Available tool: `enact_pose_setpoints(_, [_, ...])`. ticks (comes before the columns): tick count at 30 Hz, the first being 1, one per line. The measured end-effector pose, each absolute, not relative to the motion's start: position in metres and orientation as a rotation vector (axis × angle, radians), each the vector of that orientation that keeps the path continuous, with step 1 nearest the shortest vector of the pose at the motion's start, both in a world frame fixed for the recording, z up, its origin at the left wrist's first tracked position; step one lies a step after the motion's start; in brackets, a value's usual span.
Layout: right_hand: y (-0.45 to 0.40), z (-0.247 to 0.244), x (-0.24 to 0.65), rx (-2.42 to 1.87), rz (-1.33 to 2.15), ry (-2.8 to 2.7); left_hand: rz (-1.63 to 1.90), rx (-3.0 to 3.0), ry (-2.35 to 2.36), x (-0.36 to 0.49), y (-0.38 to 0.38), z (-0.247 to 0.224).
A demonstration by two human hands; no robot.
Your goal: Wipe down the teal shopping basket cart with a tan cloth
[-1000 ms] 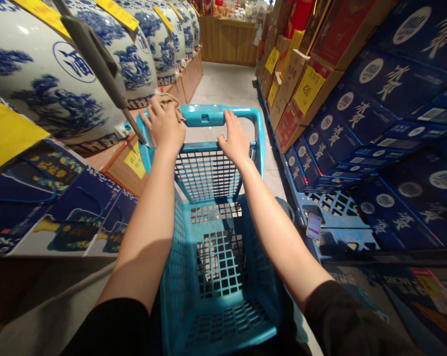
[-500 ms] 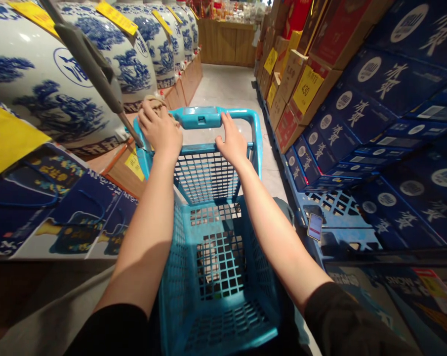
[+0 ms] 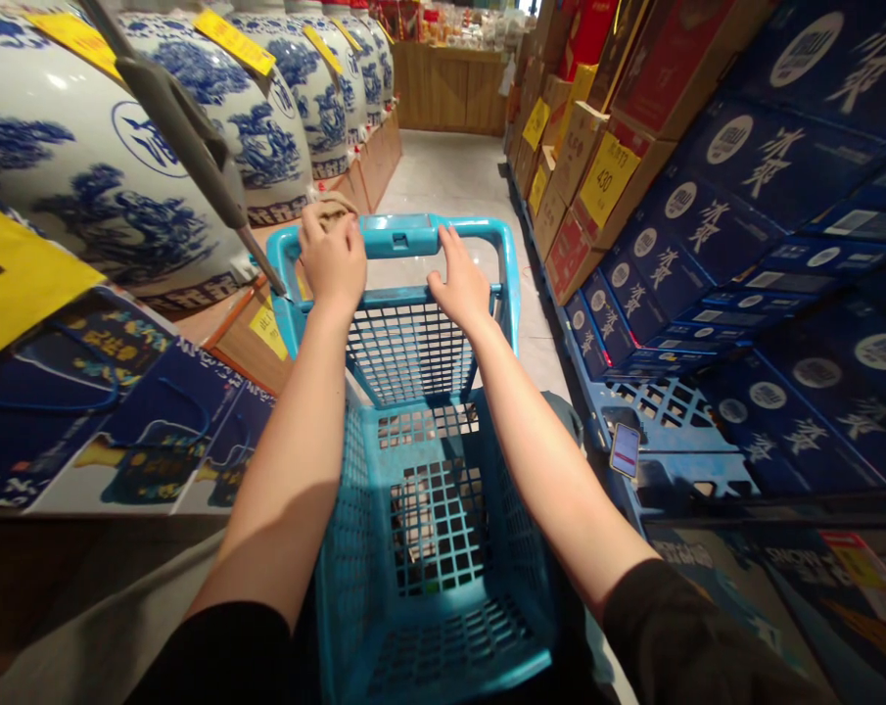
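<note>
A turquoise plastic shopping basket (image 3: 380, 431) with mesh walls stands in front of me, nothing large inside it. My left hand (image 3: 335, 257) is closed around a tan cloth (image 3: 332, 208) and presses it on the left part of the basket's top handle (image 3: 398, 237). On the right side of that handle, my right hand (image 3: 461, 279) grips the frame, its index finger over the top bar and thumb near the lower bar. Its other fingers are mostly hidden. A grey telescopic pull rod (image 3: 185, 127) rises from the basket's left corner toward the upper left.
Large blue-and-white jars (image 3: 130, 166) line the left, above printed blue gift boxes (image 3: 141, 421). Stacked blue cartons (image 3: 743, 186) and brown cartons (image 3: 579, 147) stand on the right. A phone (image 3: 625, 450) leans by a blue pallet (image 3: 667, 421). The aisle floor (image 3: 449, 162) runs ahead to a wooden counter (image 3: 449, 83).
My left hand has slid right with the cloth, from the handle's left corner toward its middle. My right hand and the basket stay in place.
</note>
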State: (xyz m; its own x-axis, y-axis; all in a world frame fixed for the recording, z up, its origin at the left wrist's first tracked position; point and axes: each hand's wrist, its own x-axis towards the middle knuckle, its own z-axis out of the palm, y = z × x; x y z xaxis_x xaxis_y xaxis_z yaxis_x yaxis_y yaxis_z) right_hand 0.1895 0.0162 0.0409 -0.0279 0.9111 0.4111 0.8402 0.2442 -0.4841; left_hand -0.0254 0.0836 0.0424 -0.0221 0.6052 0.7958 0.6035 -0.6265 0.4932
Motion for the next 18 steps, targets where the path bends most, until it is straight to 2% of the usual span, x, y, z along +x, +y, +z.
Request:
enact_pose_setpoints(6, [0.026,0.030,0.192,-1.524,0.149,-1.839,1.547,2.334,1.192,0.016,0.074,0.045])
enact_pose_setpoints(13, [0.020,0.036,0.190,-1.576,0.149,-1.846,1.698,2.212,1.309,-0.009,0.083,0.044])
enact_pose_setpoints(18, [0.020,0.036,0.189,-1.529,0.168,-1.805,1.587,2.299,1.255,0.010,0.074,0.044])
